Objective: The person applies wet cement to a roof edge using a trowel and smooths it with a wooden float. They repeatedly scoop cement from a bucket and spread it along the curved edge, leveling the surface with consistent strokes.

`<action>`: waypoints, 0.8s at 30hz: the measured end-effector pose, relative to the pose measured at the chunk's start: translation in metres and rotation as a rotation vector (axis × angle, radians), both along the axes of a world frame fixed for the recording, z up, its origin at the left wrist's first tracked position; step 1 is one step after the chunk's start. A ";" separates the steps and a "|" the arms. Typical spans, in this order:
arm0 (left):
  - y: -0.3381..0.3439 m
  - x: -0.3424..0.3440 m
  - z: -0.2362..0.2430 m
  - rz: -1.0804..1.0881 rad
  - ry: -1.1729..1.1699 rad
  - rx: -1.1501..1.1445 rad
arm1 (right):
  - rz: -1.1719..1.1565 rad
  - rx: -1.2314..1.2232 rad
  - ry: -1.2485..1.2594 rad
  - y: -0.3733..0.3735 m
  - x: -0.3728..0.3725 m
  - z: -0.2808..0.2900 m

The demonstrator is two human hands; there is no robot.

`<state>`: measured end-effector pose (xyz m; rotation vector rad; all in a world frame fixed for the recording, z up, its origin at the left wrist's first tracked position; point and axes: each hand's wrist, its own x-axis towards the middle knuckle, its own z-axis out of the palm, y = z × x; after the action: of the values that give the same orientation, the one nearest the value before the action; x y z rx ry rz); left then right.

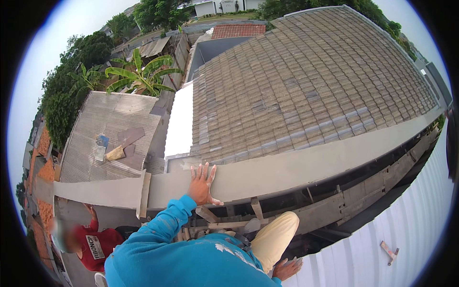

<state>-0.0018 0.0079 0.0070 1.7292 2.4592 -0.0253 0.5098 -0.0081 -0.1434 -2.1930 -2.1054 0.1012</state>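
My left hand (pixel 202 186) is spread on the top of a long grey rendered concrete ledge (pixel 311 155), its fingers pale with dust. My right hand (pixel 288 268) is low at the right of my body, fingers apart on the edge of the white corrugated metal roofing (pixel 363 248), holding nothing. A hammer (pixel 389 252) lies on that roofing, farther right. My bent knee (pixel 282 225) is above the gap between ledge and roofing, where wooden props (pixel 256 208) stand under the ledge.
A co-worker in a red shirt (pixel 95 239) is below me at left, a hand raised near the ledge. Beyond the ledge are a tiled roof (pixel 306 71), a lower corrugated roof (pixel 110 119) with loose sheets, and banana plants (pixel 138 71). A dark gap runs beside the white roofing.
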 end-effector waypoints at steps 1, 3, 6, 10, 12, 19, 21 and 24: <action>0.003 -0.001 0.001 -0.004 -0.009 0.002 | -0.021 0.002 0.016 0.000 -0.008 0.007; 0.005 -0.001 0.004 -0.005 -0.020 0.001 | -0.030 -0.003 0.007 0.003 -0.010 0.012; 0.002 0.000 0.008 -0.002 -0.018 -0.023 | 0.074 -0.125 -0.245 0.007 -0.006 0.006; 0.003 0.000 0.009 -0.002 -0.010 -0.057 | 0.127 -0.190 -0.289 0.004 0.011 -0.008; -0.001 0.002 0.013 -0.002 -0.004 -0.057 | 0.152 -0.084 -0.254 -0.004 0.019 -0.020; -0.004 0.005 0.006 0.011 0.016 0.033 | 0.045 -0.043 -0.026 0.002 0.012 -0.016; 0.002 0.004 0.006 0.008 0.011 0.047 | 0.042 -0.018 -0.035 -0.002 0.015 -0.023; 0.003 0.008 0.011 0.058 -0.002 0.046 | 0.043 -0.010 -0.024 0.003 0.019 -0.028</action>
<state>0.0062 0.0108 0.0177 1.6740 2.5260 0.0400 0.5287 -0.0050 -0.1714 -2.1651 -2.1702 0.0900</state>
